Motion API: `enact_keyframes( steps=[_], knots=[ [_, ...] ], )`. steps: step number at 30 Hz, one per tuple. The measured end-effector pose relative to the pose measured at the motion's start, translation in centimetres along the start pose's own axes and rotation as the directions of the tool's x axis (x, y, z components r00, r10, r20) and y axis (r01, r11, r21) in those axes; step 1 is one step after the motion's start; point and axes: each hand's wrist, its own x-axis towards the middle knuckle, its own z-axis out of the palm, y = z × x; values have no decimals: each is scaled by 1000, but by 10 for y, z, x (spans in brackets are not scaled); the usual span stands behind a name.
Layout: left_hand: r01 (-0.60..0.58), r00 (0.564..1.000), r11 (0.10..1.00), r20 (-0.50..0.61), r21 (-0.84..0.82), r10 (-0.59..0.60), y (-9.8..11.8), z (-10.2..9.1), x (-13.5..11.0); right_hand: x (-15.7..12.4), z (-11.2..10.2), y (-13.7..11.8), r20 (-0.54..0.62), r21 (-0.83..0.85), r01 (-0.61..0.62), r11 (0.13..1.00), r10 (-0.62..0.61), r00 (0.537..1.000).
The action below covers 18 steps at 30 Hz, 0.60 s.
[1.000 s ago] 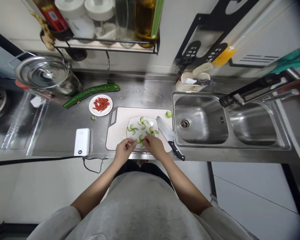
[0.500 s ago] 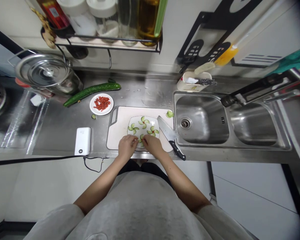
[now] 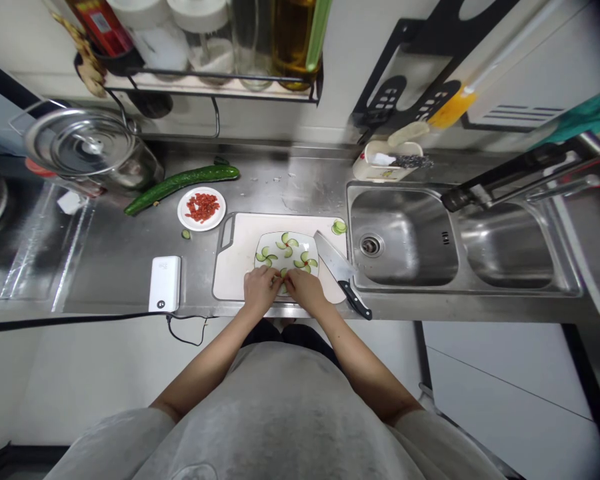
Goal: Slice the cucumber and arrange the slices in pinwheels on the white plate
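A white square plate (image 3: 276,239) lies on the pale cutting board (image 3: 240,280). Half-moon cucumber slices (image 3: 287,244) form pinwheels on it, with red bits at some centres. Over the plate's near edge, my left hand (image 3: 260,291) has its fingers curled together; whatever they pinch is too small to make out. My right hand (image 3: 306,292) pinches at a cucumber slice in the nearest pinwheel, which both hands partly cover. A kitchen knife (image 3: 337,260) rests on the board's right side, its black handle past the near corner. Round cucumber slices (image 3: 339,227) are stacked at the far right corner.
Left of the board are a small plate (image 3: 181,215) of chopped red pieces, a whole cucumber (image 3: 183,181), a cucumber end (image 3: 186,235) and a white power bank (image 3: 165,283) with a cable. A lidded pot (image 3: 125,160) stands behind. To the right is a double sink (image 3: 405,247).
My left hand has moved right and slightly toward the other hand, its fingertips now at the nearest pinwheel. My right hand has stayed almost in place.
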Motion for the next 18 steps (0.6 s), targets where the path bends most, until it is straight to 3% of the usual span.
enact_keyframes(
  steps=[18],
  knots=[
    [10, 998, 997, -56, -77, -14, -4, -11, -3, -3, -5, 13, -126, 155, 13, 988, 7, 992]
  ],
)
